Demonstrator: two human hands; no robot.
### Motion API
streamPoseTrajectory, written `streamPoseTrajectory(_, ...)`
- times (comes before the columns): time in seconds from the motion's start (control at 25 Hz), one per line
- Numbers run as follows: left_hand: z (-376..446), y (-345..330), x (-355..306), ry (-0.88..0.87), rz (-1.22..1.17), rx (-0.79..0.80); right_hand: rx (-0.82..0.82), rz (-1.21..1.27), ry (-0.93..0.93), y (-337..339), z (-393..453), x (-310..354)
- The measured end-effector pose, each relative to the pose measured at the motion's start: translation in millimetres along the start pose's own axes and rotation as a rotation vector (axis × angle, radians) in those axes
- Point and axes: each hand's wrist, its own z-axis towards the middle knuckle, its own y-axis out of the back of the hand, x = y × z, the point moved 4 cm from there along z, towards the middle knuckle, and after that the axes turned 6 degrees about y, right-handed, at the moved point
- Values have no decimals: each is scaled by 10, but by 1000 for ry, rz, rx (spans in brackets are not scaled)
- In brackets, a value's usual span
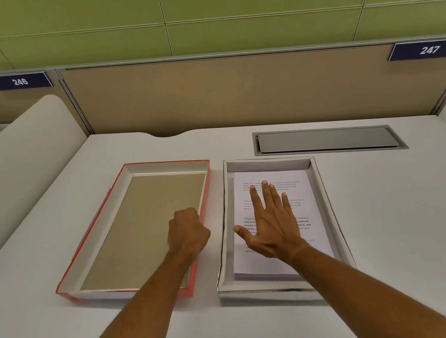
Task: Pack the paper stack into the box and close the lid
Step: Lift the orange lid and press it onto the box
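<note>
The white box lies on the desk, right of centre, with the printed paper stack flat inside it. My right hand rests palm down on the stack with its fingers spread. The red lid lies upside down to the left of the box, showing its brown inside. My left hand is curled over the lid's right wall, fingers closed on that rim. Both forearms reach in from the bottom of the view.
A grey metal cable hatch is set into the white desk behind the box. A tan partition with number plates 246 and 247 closes the back. Rounded white dividers stand at the left and the far right.
</note>
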Motion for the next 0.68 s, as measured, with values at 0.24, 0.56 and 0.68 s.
streamPoseTrajectory(0.24,1,860,-181,18,-334,-222,-16,153,21,172,28,106)
streamPoseTrajectory(0.56,-290,1907,-261,159,-944,-113,-28,871,-39,384,66,383)
streamPoseTrajectory(0.68,-457,2222,-332,168,-1107,0,32,1164,-221,374,143,430)
